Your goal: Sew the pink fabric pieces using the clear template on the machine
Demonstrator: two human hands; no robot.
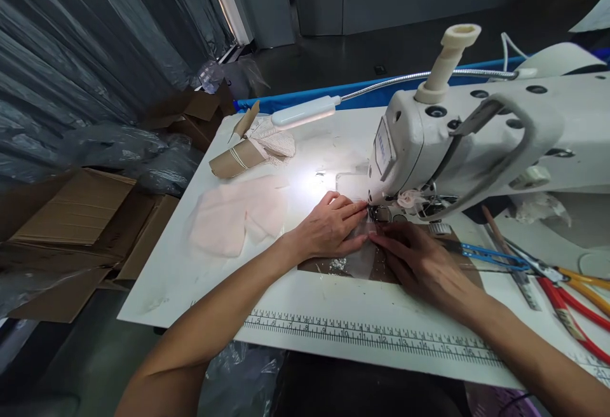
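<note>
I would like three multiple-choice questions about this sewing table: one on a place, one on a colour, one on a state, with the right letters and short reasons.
1. Where do the pale pink fabric pieces lie?
A. left of the left hand
B. under the scissors
C. on top of the machine

2. What colour are the handles of the small snips beside the right hand?
A. green
B. blue
C. white

3. How is the left hand placed?
A. lifted in the air
B. closed around a tool
C. flat on the material by the needle

Answers: 1 A, they rest on the white table left of that hand. 2 B, the loops are blue. 3 C, its fingers press down beside the sewing machine, opposite the right hand.
</note>
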